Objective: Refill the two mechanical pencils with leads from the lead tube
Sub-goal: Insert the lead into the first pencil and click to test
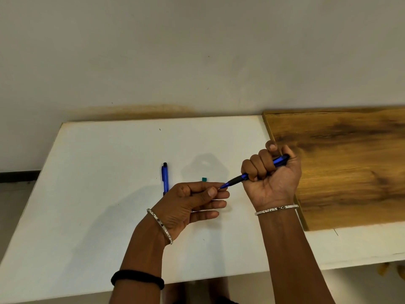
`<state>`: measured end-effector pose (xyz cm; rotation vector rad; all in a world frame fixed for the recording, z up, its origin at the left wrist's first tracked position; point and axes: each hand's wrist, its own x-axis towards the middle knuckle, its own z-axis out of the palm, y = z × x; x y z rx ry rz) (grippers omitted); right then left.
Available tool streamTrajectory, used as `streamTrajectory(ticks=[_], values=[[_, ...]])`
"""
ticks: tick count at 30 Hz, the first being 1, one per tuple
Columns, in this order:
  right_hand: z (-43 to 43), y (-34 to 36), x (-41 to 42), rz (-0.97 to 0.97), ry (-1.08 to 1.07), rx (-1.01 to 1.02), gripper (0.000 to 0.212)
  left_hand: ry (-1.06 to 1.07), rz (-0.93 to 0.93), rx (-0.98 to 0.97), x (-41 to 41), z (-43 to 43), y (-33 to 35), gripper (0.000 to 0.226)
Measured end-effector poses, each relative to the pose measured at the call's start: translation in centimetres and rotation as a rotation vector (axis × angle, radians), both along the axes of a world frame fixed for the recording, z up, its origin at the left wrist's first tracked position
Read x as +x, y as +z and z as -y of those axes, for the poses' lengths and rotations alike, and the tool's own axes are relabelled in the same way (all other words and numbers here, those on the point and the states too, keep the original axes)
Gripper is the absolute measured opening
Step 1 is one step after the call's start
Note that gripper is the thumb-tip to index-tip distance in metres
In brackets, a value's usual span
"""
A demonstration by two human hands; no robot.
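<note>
Soft, even light — faint shadows on the white table (pixel 98 172) — edges bowed.

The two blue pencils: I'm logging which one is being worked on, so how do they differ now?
The held pencil is gripped in the right hand, off the table; the lying pencil rests on it, unheld. The held pencil slants, tip at the left hand; the lying pencil points away, its near end hidden behind that hand. Both have blue barrels with black parts.

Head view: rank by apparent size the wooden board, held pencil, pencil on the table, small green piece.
1. wooden board
2-3. held pencil and pencil on the table: unranked, both partly hidden
4. small green piece
</note>
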<state>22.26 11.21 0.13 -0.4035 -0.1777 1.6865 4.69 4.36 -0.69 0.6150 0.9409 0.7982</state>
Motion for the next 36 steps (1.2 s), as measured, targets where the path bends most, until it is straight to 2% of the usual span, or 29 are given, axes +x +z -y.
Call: streamTrajectory(ticks=[36], values=[[0.27,-0.34,-0.08,-0.051,-0.037,-0.052,0.043,0.005,-0.033,0.021,-0.07,0.05,0.27,0.032]])
